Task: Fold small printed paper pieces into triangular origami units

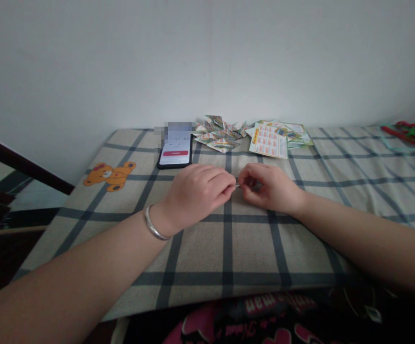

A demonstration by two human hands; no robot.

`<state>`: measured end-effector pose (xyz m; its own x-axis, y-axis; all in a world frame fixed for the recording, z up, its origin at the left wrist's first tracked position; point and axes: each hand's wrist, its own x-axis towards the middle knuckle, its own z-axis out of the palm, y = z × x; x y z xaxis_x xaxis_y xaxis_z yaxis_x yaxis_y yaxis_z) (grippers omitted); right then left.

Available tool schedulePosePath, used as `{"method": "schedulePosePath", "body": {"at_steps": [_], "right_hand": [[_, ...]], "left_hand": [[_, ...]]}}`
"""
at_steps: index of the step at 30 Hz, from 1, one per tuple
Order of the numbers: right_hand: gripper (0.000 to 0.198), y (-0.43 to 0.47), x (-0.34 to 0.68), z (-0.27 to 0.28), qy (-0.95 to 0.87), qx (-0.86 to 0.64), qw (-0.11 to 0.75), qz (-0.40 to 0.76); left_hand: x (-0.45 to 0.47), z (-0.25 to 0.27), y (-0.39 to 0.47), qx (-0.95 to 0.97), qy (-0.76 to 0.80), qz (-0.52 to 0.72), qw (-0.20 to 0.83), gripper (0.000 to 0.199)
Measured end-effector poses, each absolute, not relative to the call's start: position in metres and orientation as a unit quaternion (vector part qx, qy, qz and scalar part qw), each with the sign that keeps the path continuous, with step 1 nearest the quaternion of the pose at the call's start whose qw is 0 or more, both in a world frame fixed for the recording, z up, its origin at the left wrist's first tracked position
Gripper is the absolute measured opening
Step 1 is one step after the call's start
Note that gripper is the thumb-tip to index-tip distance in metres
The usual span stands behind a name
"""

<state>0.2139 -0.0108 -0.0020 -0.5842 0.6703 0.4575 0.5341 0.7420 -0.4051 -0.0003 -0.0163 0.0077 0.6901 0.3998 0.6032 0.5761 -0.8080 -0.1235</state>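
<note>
My left hand [203, 193], with a silver bangle at the wrist, is closed in a pinch above the checked tablecloth. Facing it, fingertips almost touching, my right hand [268, 186] is curled with thumb and fingers pressed together. Between the two sets of fingertips shows a sliver of a small pale thing [237, 186], mostly hidden by the fingers; its kind cannot be made out. Beyond my hands lie several folded printed paper pieces [222, 136] and, to their right, a loose stack of flat printed cards [270, 142].
A phone [175, 153] with a lit screen lies behind my left hand. Further left is a bear figure [109, 176] on the checked cloth [200, 253]. Red and green items [413, 136] sit at the far right. A white wall [207, 62] rises behind the table.
</note>
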Motion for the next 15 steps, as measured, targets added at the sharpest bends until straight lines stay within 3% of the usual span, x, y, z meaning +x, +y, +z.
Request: {"method": "schedulePosePath", "body": {"at_steps": [6,12,15], "right_hand": [[0.010,-0.0087,0.2167,-0.0034,-0.851,-0.392,0.322,0.139],[0.008,-0.0032,0.2193,-0.0071,-0.810,-0.422,0.360,0.190],[0.007,-0.0008,0.2185,-0.0083,-0.798,-0.424,0.375,0.207]], "left_hand": [[-0.0059,0.0062,-0.0118,-0.894,-0.305,-0.282,0.167,0.008],[-0.0105,0.0032,-0.0083,-0.881,-0.333,-0.288,0.175,0.025],[-0.0106,0.0036,-0.0090,-0.883,-0.317,-0.290,0.187,0.025]]}}
